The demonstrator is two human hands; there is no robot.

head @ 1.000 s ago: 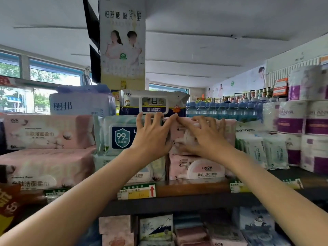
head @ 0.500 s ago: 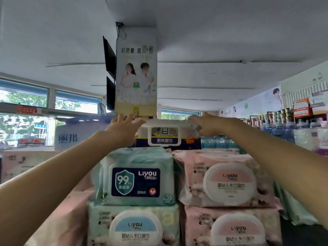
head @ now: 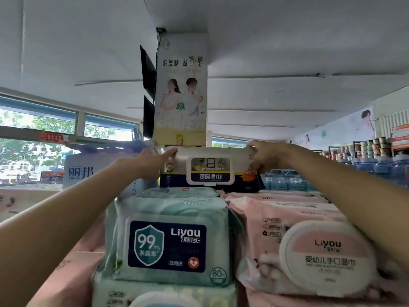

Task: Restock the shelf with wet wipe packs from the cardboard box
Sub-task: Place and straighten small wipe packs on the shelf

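Reaching up with both arms to the white-and-navy wipe pack (head: 210, 168) sitting on top of the stacked packs, right in front of the poster pillar (head: 182, 89). Gripping its left top corner with the left hand (head: 155, 161), fingers stretched out close together along the upper edge, thumb hidden underneath. Clasping its right end with the right hand (head: 264, 156), fingers curled over the top corner. Lying directly below that pack, a teal Liyou pack (head: 168, 242) on the left and a pink Liyou pack (head: 309, 247) on the right, touching side by side. Standing just left of the held pack, a pale blue tissue bundle (head: 81, 171); crowding the space to its right, rows of water bottles (head: 376, 169).
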